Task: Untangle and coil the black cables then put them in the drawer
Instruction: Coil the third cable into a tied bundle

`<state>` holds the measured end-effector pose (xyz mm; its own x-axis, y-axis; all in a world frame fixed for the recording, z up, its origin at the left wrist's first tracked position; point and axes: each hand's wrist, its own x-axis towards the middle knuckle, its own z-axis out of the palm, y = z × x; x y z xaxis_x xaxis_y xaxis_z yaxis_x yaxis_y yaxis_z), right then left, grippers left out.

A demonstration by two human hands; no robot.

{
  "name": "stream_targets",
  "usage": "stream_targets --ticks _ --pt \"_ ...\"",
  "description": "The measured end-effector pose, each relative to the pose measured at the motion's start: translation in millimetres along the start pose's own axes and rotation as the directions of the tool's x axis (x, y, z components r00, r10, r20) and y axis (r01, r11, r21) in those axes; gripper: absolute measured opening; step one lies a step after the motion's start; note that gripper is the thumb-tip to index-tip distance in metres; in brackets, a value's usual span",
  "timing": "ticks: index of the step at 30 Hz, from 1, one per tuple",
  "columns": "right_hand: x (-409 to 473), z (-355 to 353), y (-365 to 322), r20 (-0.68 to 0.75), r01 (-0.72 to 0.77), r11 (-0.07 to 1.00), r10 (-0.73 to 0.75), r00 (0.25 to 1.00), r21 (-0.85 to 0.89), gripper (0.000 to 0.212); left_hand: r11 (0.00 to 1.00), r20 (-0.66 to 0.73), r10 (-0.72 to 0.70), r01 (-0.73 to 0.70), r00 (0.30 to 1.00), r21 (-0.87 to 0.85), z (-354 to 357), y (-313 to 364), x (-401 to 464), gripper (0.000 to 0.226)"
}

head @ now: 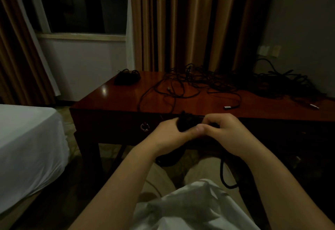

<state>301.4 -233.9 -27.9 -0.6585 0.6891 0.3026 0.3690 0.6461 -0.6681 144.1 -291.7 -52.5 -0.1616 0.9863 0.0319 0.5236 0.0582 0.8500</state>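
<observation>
Holding: left hand (pixel 171 131) fingers grasping a black cable bundle (pixel 184 122) before the bench (pixel 112 101) front
Right hand (pixel 223 130): fingers curled, pinching the same bundle
Loose cables (pixel 208 83): tangled on the bench top, behind
Drawer handle (pixel 144 126): left of hands

Black cables (pixel 208 83) on wooden desk (pixel 126 101)

**Dim room around a wooden bench**

A glossy reddish-brown bench (pixel 116 99) stands before tall tan curtains (pixel 181 21). At upper left, a dark window (pixel 79 3) sits above a pale sill (pixel 81 36). A bed (pixel 27 139) with a white sheet lies at left. Two pale wall plates (pixel 269 50) are mounted on the grey wall at right.
</observation>
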Motion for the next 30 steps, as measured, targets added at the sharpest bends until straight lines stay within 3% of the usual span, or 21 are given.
stream_targets --ticks 2,3,6,9,11,13,15,18,20,23,26,28,30 --pt "1.1 -2.8 4.1 -0.024 -0.022 0.996 0.024 0.999 0.091 0.031 0.993 0.059 0.014 -0.021 0.998 0.113 3.8 -0.3 0.0 0.049" --pt "1.9 -2.5 6.7 -0.041 -0.020 0.997 0.023 0.999 0.073 0.030 0.983 0.025 0.024 -0.028 0.999 0.184 3.7 -1.1 1.5 0.048" --pt "3.3 8.7 16.4 -0.195 -0.032 0.979 -0.008 0.981 -0.201 0.005 0.990 -0.278 0.038 0.002 0.960 0.141 -3.9 1.8 2.2 0.031" --pt "-1.0 30.3 24.1 -0.512 -0.238 0.928 0.062 0.857 -0.287 0.036 0.990 -0.413 0.112 -0.067 0.904 0.123 -3.0 7.4 -0.1 0.029" --pt "-0.9 35.0 25.9 -0.559 -0.355 0.887 0.141 0.817 -0.295 0.047 0.980 -0.390 0.171 -0.116 0.905 0.161 3.4 10.4 -3.5 0.032" --pt "1.8 33.0 30.9 -0.514 -0.376 0.890 0.203 0.833 -0.258 0.046 0.981 -0.372 0.177 -0.134 0.911 0.138 8.7 10.1 -5.8 0.029" --pt "6.8 31.5 37.6 -0.464 -0.294 0.935 0.174 0.868 -0.198 0.035 0.990 -0.367 0.142 -0.127 0.919 0.065 10.8 5.7 -4.7 0.021" --pt "15.8 44.0 54.7 -0.370 -0.192 0.965 0.115 0.922 -0.178 0.021 0.972 -0.332 0.052 -0.125 0.942 -0.201 8.0 9.5 -4.5 0.042" --pt "18.1 55.7 75.6 -0.252 -0.276 0.945 0.228 0.941 -0.177 0.019 0.928 -0.333 0.007 -0.130 0.943 -0.349 0.1 16.4 -4.1 0.045" --pt "9.5 67.8 109.2 -0.102 -0.408 0.875 0.395 0.913 -0.262 0.027 0.873 -0.358 -0.023 -0.155 0.933 -0.462 -13.2 23.7 -6.3 0.036" --pt "1.8 70.6 129.4 -0.050 -0.514 0.771 0.537 0.842 -0.376 0.033 0.829 -0.402 -0.097 -0.150 0.911 -0.539 -16.8 17.8 -8.2 0.031" --pt "0.2 64.9 132.0 0.022 -0.567 0.741 0.614 0.789 -0.361 0.046 0.833 -0.424 -0.102 -0.156 0.900 -0.532 -18.3 13.0 -8.6 0.030" --pt "2.8 49.1 115.8 0.151 -0.566 0.788 0.607 0.781 -0.243 0.065 0.872 -0.427 -0.062 -0.160 0.902 -0.463 -18.3 10.5 -6.4 0.033"
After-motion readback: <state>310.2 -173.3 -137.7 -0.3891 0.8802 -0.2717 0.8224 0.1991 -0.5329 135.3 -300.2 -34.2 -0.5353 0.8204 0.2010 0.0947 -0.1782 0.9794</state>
